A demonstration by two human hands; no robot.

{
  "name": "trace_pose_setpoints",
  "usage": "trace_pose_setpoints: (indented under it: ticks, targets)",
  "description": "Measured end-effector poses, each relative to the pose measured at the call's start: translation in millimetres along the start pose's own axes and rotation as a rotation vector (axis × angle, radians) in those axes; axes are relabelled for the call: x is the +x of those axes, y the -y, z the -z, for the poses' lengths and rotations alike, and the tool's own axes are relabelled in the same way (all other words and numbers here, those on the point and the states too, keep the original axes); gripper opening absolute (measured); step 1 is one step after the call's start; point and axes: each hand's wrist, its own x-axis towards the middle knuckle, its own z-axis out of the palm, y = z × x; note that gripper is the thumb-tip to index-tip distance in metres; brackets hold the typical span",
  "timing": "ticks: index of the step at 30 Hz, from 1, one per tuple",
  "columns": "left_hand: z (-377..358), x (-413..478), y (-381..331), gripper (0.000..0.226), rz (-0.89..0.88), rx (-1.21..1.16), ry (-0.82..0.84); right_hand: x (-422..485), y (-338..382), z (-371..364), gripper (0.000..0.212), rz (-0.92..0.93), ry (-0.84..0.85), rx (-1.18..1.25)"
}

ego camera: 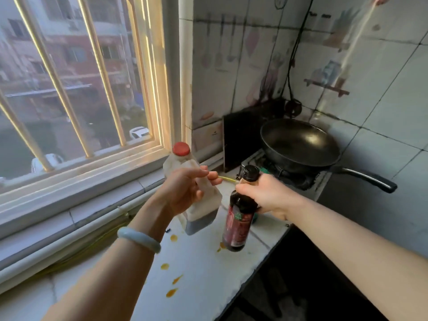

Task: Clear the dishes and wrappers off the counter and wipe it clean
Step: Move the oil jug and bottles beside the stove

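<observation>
My left hand [183, 191] grips a cloudy plastic bottle [203, 212] with a red cap and a little dark liquid at its bottom, held tilted above the counter. My right hand [264, 195] grips the neck of a dark sauce bottle [238, 225] with a red label and black cap, also lifted off the surface. The white tiled counter [203, 269] below them carries several orange sauce drips [172, 291]. A thin yellow stick [228, 179] shows just past my left fingers.
A black frying pan [298, 144] sits on the gas stove [266, 165] at the far end, its handle pointing right. A dark panel stands between stove and window wall. The barred window and its sill run along the left. The counter edge drops off on the right.
</observation>
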Motion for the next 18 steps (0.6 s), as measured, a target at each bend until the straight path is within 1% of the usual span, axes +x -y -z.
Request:
trace_pose_setpoints:
  ticks: [5, 11, 16, 18]
  targets:
    - [-19.2, 65.7, 2.4, 0.016, 0.032, -0.03, -0.02, 9.9, -26.9, 31.7, 0.019, -0.046, 0.005, 0.018]
    - [-43.2, 118.2, 14.5, 0.009, 0.033, 0.049, -0.086, 19.5, -48.8, 75.8, 0.018, -0.069, 0.031, 0.041]
    - [-53.2, 154.7, 26.5, 0.018, 0.026, 0.02, -0.159, 39.7, -65.3, 99.9, 0.017, -0.123, -0.044, 0.042]
    - [-57.7, 166.1, 29.1, 0.017, 0.022, -0.016, -0.174, 49.2, -70.1, 106.0, 0.016, -0.113, -0.077, 0.07]
